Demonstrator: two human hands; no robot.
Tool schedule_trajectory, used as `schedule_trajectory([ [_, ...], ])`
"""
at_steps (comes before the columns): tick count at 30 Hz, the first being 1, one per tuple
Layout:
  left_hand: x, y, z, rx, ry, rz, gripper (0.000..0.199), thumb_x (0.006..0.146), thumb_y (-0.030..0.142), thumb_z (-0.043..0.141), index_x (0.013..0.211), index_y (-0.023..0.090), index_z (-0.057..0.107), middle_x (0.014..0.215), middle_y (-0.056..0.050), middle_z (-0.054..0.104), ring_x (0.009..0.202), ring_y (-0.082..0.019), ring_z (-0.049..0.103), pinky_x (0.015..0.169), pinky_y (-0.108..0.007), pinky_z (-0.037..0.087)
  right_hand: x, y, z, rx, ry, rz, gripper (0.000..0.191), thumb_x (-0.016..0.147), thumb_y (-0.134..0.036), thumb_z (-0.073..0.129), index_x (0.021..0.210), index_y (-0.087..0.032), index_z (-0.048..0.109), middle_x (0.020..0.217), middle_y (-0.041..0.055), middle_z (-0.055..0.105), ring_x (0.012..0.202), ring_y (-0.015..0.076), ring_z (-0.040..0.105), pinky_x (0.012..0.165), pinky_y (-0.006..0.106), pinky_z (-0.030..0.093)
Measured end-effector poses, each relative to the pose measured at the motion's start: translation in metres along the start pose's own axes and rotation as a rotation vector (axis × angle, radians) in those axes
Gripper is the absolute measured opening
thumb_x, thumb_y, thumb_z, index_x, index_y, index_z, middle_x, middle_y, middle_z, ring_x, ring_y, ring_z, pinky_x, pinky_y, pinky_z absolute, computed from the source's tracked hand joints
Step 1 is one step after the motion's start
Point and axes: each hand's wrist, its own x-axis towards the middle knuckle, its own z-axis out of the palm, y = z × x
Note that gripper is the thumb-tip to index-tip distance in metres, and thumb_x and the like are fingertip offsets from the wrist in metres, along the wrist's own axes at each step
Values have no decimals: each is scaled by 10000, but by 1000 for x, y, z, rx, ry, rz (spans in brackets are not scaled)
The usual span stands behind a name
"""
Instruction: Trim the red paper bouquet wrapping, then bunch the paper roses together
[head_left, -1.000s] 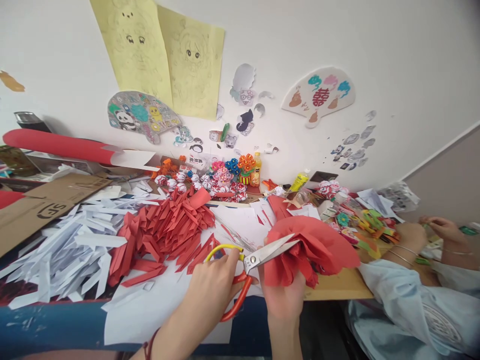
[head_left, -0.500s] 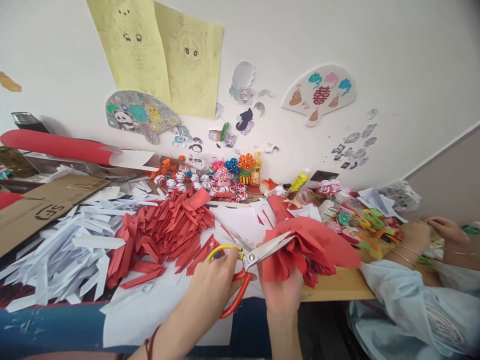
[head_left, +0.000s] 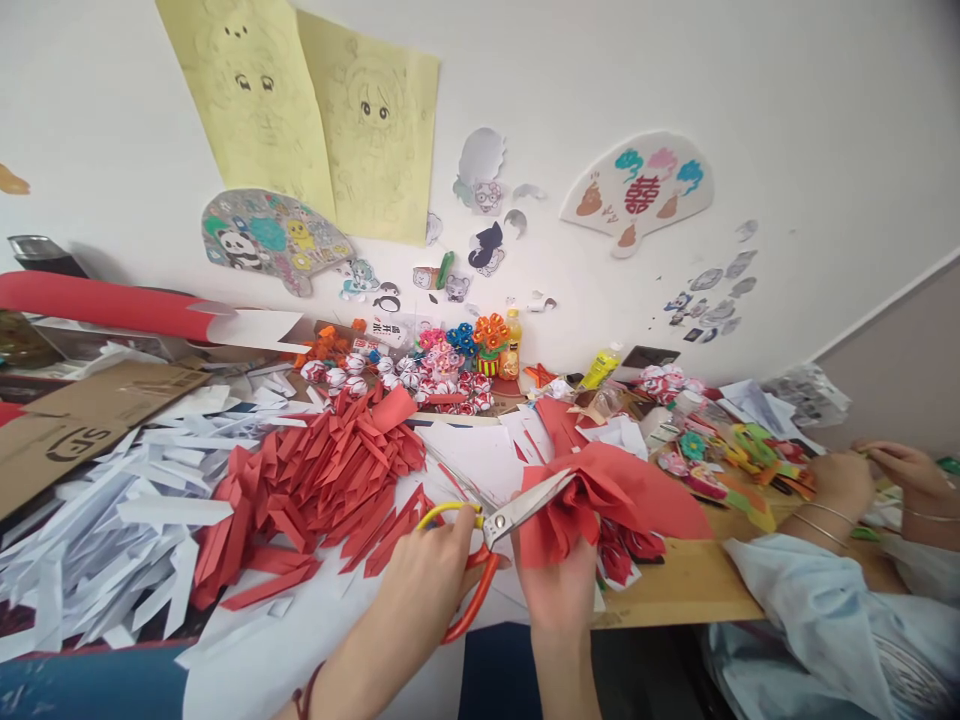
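Note:
My left hand (head_left: 431, 572), with a dark cord at its wrist, is closed on scissors (head_left: 493, 524) that have one yellow and one orange-red handle loop. Their blades point up and right and lie over the front of a red paper bundle (head_left: 570, 515). Pleated at the front, the bundle fans out in a wide sheet to the right. From below, my right hand (head_left: 559, 590) grips this red paper; its fingers are mostly hidden behind the folds. To the left of the scissors lies a heap of folded red paper strips (head_left: 322, 480).
Folded white strips (head_left: 127, 520) pile up at the left beside cardboard (head_left: 97, 410). Paper flowers (head_left: 491, 335) and bottles (head_left: 601, 365) line the wall. On the right, another person's hands (head_left: 847, 480) are at the table. White sheets (head_left: 255, 640) lie under my arms.
The view has shifted slightly. The red paper has tilted down at the right, uncovering more red-and-white folded pieces beneath it. Both hands keep their hold.

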Motion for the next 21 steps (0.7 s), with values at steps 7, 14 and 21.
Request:
schedule_trajectory([
  [7, 10, -3, 9, -19, 32, 14, 302, 933, 484, 436, 978, 201, 530, 691, -41, 671, 629, -278, 660, 477, -305, 131, 14, 3, 1, -26, -72, -22, 347, 851, -495, 560, 1100, -282, 676, 1064, -4, 703, 1024, 157, 638, 919, 322, 515],
  [14, 29, -8, 10, -251, 24, -107, 249, 904, 456, 498, 902, 208, 515, 687, -32, 669, 699, -276, 673, 508, -269, 216, 33, 1, 6, -71, 32, -70, 326, 841, -480, 582, 1084, -283, 672, 1176, -12, 661, 1090, 158, 609, 974, 332, 501],
  [21, 30, -28, 14, -360, 8, -266, 135, 912, 347, 449, 858, 225, 426, 721, -17, 668, 702, -241, 655, 550, -253, 282, 68, -14, 8, -184, -25, -162, 421, 805, -455, 640, 1189, -283, 614, 1316, -10, 574, 1148, 156, 574, 996, 326, 487],
])
